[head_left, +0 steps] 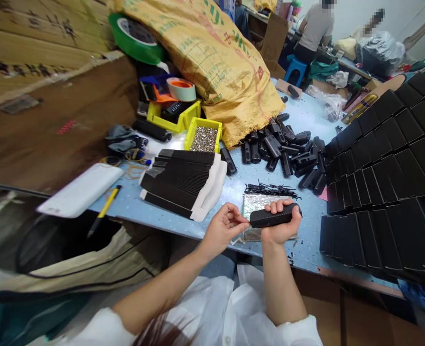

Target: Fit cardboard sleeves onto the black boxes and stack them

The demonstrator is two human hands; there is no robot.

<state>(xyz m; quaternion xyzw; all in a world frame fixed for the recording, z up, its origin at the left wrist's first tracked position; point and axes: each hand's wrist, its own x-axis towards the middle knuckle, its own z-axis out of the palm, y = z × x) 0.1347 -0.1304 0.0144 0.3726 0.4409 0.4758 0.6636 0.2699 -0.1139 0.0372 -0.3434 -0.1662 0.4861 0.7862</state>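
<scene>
My right hand (281,226) grips a black oblong plastic part (273,217), held level above the near edge of the blue table (306,240). My left hand (224,228) pinches at the part's left end with thumb and forefinger; whatever it pinches is too small to tell. Just beyond my hands lie a silvery bag (257,202) and a bundle of thin black pins (272,190). A heap of the same black parts (287,151) lies farther back.
A fanned stack of flat black-and-white card sleeves (183,185) lies left. Rows of black boxes (385,163) fill the right. Yellow bins (203,137) of small metal pieces, tape rolls (181,89) and a yellow sack (215,57) sit behind. Other people work at a far table (316,29).
</scene>
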